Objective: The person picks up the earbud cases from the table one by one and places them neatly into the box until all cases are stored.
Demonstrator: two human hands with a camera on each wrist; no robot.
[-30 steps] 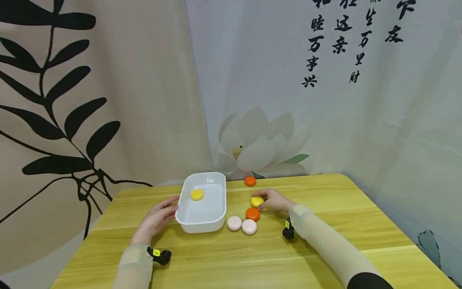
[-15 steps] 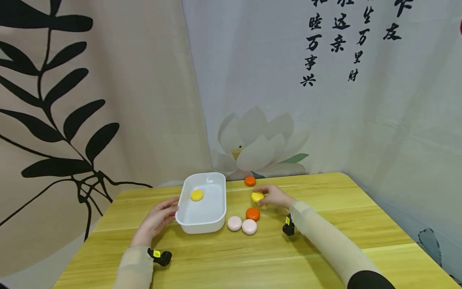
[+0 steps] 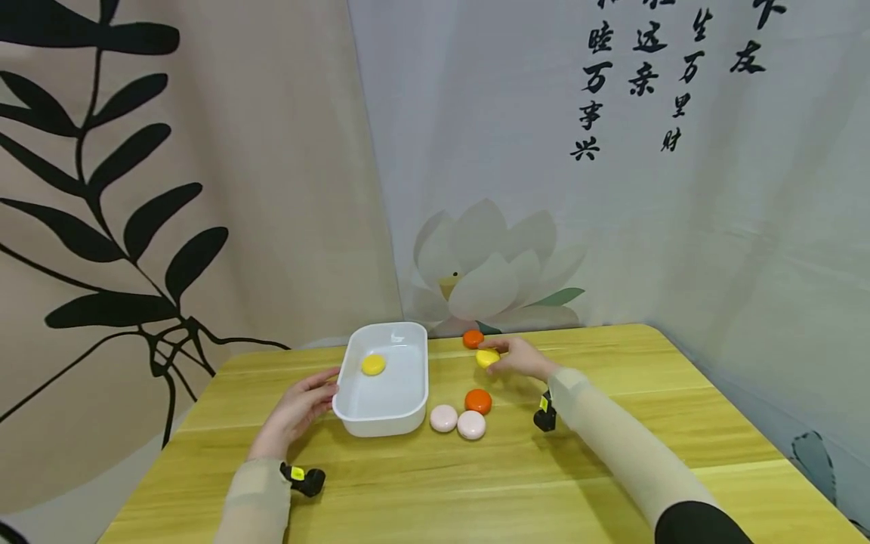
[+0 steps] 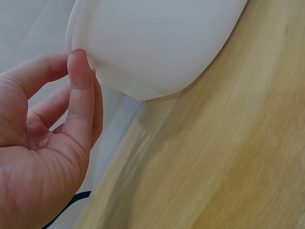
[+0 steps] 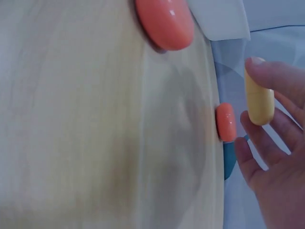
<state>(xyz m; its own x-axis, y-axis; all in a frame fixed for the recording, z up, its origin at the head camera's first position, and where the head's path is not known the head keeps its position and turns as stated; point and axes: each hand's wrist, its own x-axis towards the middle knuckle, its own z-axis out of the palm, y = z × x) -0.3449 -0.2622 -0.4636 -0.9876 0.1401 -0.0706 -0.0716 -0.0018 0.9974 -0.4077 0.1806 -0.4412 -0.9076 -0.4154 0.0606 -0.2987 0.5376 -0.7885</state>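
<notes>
Thumb and fingers of my right hand (image 3: 518, 357) pinch a yellow rounded disc (image 3: 486, 358). The right wrist view shows the disc (image 5: 259, 98) edge-on, with a shadow on the tabletop beyond. Just past it lies an orange disc (image 3: 472, 339) by the table's far edge. My left hand (image 3: 299, 412) holds the left rim of a white rectangular dish (image 3: 381, 428); in the left wrist view its fingertips meet at that rim. Inside the dish lies another yellow disc (image 3: 373, 365). A second orange disc (image 3: 479, 401) sits nearer me, beside a pink disc (image 3: 444, 418) and another pink disc (image 3: 472, 425).
The wooden table (image 3: 408, 491) reaches back to a printed curtain (image 3: 306, 189) with dark leaves, a pale lotus and black lettering. Black wrist cameras are strapped to both sleeves.
My right hand has carried the yellow disc away from the nearer orange disc toward the one at the far edge. The left hand and the dish have stayed in place.
</notes>
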